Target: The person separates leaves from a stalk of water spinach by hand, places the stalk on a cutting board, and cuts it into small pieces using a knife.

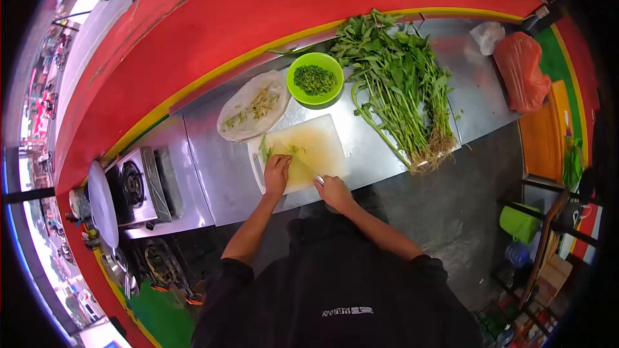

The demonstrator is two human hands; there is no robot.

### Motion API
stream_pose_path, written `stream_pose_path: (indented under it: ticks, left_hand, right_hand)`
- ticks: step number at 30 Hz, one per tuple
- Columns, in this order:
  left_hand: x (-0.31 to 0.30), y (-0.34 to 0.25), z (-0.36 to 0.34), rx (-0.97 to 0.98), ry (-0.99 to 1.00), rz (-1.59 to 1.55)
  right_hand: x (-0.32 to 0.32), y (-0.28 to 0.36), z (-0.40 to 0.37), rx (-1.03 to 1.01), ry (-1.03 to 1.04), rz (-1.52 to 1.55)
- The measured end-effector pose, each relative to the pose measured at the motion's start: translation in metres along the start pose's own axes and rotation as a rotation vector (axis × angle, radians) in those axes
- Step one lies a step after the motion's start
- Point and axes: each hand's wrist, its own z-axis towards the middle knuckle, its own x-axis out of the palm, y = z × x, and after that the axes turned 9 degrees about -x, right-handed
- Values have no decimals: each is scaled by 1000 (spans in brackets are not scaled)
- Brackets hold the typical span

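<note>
On a white cutting board (pixel 329 142), my left hand (pixel 277 175) presses down with bent fingers on a small bunch of leafy greens (pixel 265 149). My right hand (pixel 334 192) is closed round the handle of a knife (pixel 318 180). Its blade points up and left towards my left fingertips, and its tip is hard to make out. A few chopped green bits lie near the blade. Behind the board stands a lime-green bowl (pixel 338 93) filled with chopped greens (pixel 314 80). Beside it, a clear plastic bag (pixel 235 100) holds pale stem and root trimmings.
A large pile of leafy greens with roots (pixel 406 90) covers the steel counter (pixel 474 103) to the right. Further right lies a red plastic bag (pixel 521 71). At the left end are a gas stove (pixel 138 183) and a round white lid (pixel 103 203). A red wall (pixel 271 9) runs behind.
</note>
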Motion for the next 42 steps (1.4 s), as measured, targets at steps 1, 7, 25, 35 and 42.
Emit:
stream_pose_path:
  ticks: [1, 7, 25, 35, 42]
  left_hand:
    - [0, -1, -1, -18, -1, 16]
    - [-1, 0, -3, -55, -14, 17]
    - [-14, 10, 7, 94, 119, -72]
    - [-11, 16, 8, 138, 92, -39]
    - [-13, 17, 10, 97, 102, -106]
  right_hand:
    - [-1, -4, 1, -11, 16, -12]
    - [6, -5, -4, -74, -22, 8]
    - [26, 23, -32, 98, -57, -90]
    - [39, 16, -9, 155, -13, -223]
    - [35, 29, 8, 150, -20, -135]
